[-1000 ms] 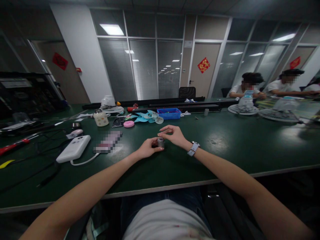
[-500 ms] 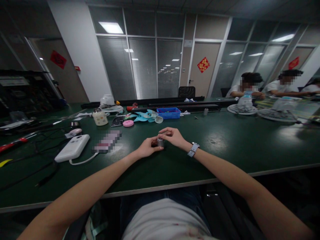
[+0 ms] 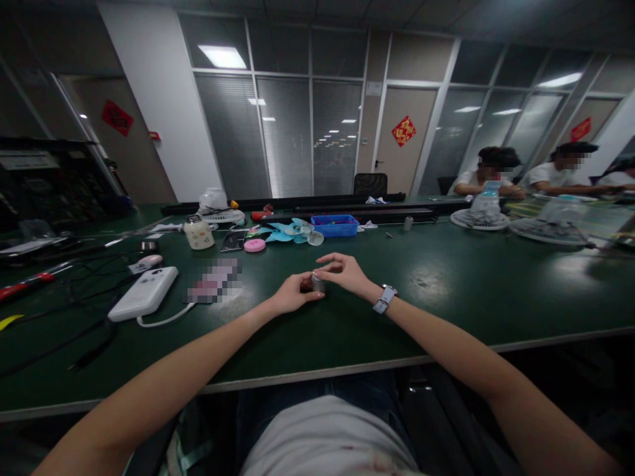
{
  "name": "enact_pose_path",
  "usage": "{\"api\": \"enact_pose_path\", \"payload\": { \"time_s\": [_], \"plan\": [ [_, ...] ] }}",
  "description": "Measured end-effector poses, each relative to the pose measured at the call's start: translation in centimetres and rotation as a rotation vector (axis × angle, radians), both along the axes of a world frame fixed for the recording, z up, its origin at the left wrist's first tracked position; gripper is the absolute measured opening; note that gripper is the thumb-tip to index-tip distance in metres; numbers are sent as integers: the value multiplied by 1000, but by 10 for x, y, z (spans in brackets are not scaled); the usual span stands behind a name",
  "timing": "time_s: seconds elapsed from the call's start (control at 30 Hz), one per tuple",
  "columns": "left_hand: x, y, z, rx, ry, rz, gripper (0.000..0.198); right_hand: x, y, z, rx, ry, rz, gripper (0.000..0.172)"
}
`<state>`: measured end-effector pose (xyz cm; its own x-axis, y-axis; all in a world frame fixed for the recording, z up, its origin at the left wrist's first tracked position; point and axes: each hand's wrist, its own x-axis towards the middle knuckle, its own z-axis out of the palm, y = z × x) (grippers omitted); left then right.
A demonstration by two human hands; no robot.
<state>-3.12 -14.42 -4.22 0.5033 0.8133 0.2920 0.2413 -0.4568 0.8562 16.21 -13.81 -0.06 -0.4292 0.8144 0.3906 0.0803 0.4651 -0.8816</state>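
A small grey metal cylinder (image 3: 318, 283) stands on the dark green table (image 3: 446, 284) in front of me. My left hand (image 3: 294, 292) is closed round its left side, thumb and fingers gripping it. My right hand (image 3: 343, 270) hovers over its top, the fingertips pinched together and touching the cylinder's upper end. A watch sits on my right wrist. Whether the pinched fingers hold some tiny part is not visible.
To the left lie a white power bank (image 3: 145, 293) with a cable, black wires and red-handled tools (image 3: 27, 281). Further back stand a small bottle (image 3: 198, 233), a pink disc (image 3: 254, 245), a light-blue fan blade (image 3: 292, 231) and a blue tray (image 3: 335, 225). Other people sit at the far right with fan grilles (image 3: 479, 219).
My right hand's fingers have come down from a raised, spread pose onto the top of the cylinder. The left hand has kept its grip.
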Motion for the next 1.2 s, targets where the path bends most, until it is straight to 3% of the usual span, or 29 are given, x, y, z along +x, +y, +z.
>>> {"api": "enact_pose_path", "payload": {
  "time_s": [0.23, 0.4, 0.7, 0.83, 1.03, 1.2],
  "plan": [
    [0, 1, -1, 14, 6, 3, 54, -7, 2, -2, 56, 14, 9, 32],
    [1, 1, -1, 11, -8, 16, 50, 8, 13, -1, 13, 80, 30, 42],
    [-2, 0, 0, 0, -1, 10, 54, 67, 38, -14, -198, -290, 219, 46],
    [-2, -1, 2, -2, -10, 18, 53, 71, 42, -17, -176, -335, 229, 48],
    [-1, -1, 2, -11, 9, 34, 54, 75, 39, -5, -91, -470, 269, 57],
    [-2, -2, 3, -7, 12, 27, 54, 75, 39, -7, -83, -445, 255, 47]
  ]
}}
